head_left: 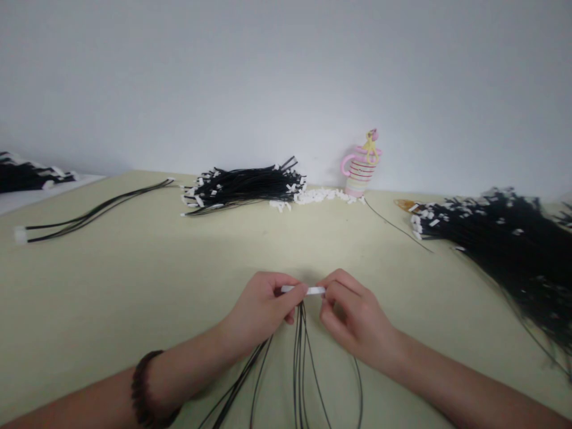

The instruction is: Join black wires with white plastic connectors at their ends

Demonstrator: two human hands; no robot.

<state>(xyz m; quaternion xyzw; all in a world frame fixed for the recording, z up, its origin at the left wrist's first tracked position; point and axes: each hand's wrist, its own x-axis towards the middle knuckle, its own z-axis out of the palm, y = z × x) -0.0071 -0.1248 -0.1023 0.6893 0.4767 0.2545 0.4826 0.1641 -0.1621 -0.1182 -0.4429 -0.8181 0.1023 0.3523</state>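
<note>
Between my two hands lies a long, narrow white connector, held roughly level. My left hand is closed, thumb and fingers pinching its left and middle part. At the right end my right hand is closed too, its fingertips pinching the tip. Several thin black wires run down from the connector toward the near edge of view. More black wires pass below my left wrist. A single wire curves down from beneath my right hand; its upper end is hidden.
A black wire bundle with white ends lies at the back, beside loose white connectors and a striped pink mug. A large wire pile is at right. One wire harness lies left on the pale green table.
</note>
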